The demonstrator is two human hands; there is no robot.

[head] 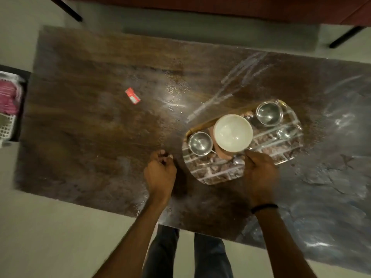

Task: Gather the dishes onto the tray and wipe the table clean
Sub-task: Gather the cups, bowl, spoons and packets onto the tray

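Table (90,137): streaked, unwiped. Tray (220,175) at 3 o'clock carries the white bowl (232,133) centre and steel cups at 9 (199,143) and 1 (269,113), so gathering looks finished. Right hand (260,169) curled at the tray's 6 o'clock rim, fingers by a spoon (237,161); contents unclear. Left hand (160,171) loosely fisted, seemingly empty. Red wrapper (132,95) at 10 o'clock remains.

No text I could read — the small red packet (132,95) on my table (80,137) was too blurred.
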